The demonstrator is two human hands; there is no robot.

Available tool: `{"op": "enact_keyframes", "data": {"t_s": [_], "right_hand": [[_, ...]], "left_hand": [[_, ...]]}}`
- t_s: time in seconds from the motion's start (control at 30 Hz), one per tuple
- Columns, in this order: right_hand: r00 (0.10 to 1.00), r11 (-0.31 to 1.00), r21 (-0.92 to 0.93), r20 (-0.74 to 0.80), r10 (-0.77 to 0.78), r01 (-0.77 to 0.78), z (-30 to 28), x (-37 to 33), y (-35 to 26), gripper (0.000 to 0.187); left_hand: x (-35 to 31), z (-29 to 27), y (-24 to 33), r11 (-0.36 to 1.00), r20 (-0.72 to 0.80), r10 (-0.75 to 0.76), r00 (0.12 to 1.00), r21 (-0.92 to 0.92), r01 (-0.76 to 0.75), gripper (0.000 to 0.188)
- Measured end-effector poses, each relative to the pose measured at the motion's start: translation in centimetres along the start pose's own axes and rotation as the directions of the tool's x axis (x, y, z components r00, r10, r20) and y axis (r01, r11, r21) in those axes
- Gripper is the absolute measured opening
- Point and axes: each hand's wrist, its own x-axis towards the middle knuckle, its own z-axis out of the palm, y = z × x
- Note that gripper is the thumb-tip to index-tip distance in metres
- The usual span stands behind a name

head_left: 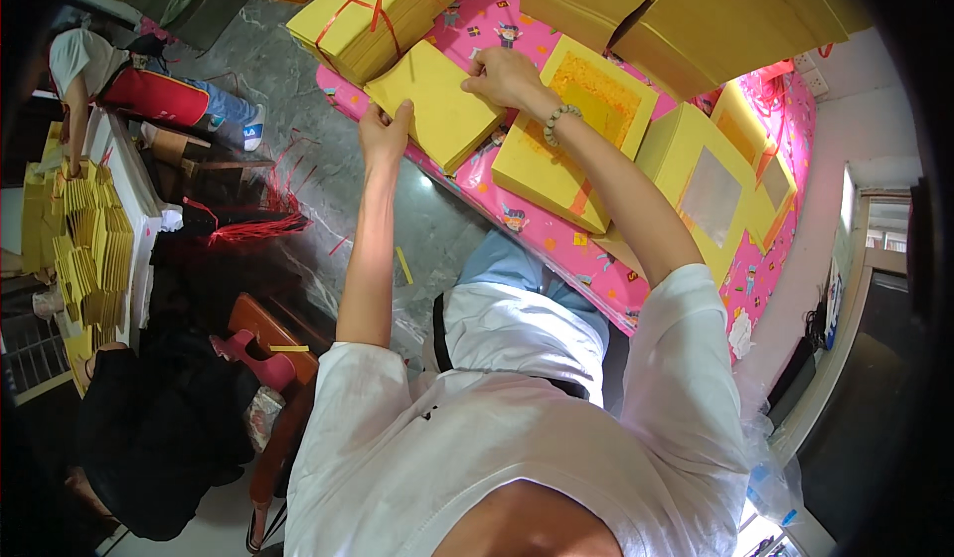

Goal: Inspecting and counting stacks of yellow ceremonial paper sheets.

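Observation:
A stack of plain yellow paper (437, 110) lies aslant on a table with a pink patterned cover (462, 194). My left hand (385, 135) grips its near left edge, with the thumb raised along the side. At the far right edge, the bent fingers of my right hand (504, 77) pinch the paper; their tips are partly hidden. A bead bracelet circles my right wrist. Under my right forearm sits a thicker yellow stack (596, 72) whose top sheet bears an orange-gold panel. Beyond my left hand stands a long yellow bundle (343, 20) tied with red string.
Tall yellow stacks (735, 20) stand at the table's back, and a stack with a silver square (711, 184) at its right. On the left, a co-worker (84, 65) reaches toward folded yellow packets (94, 249). Red strings (263, 224) hang near a brown chair (263, 333).

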Motion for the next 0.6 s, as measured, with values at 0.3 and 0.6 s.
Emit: {"op": "enact_keyframes", "data": {"t_s": [0.3, 0.6], "right_hand": [[0.997, 0.992, -0.122, -0.078, -0.029, 0.019, 0.8, -0.3, 0.1, 0.028], [0.939, 0.957, -0.124, -0.197, -0.282, 0.262, -5.1, -6.9, 0.6, 0.027]], "left_hand": [[-0.9, 0.8, 2.5, 0.77, -0.044, 0.215, 0.976, 0.621, -0.142, 0.043], [-0.9, 0.2, 1.7, 0.781, -0.134, 0.222, 0.966, 0.618, -0.094, 0.06]]}}
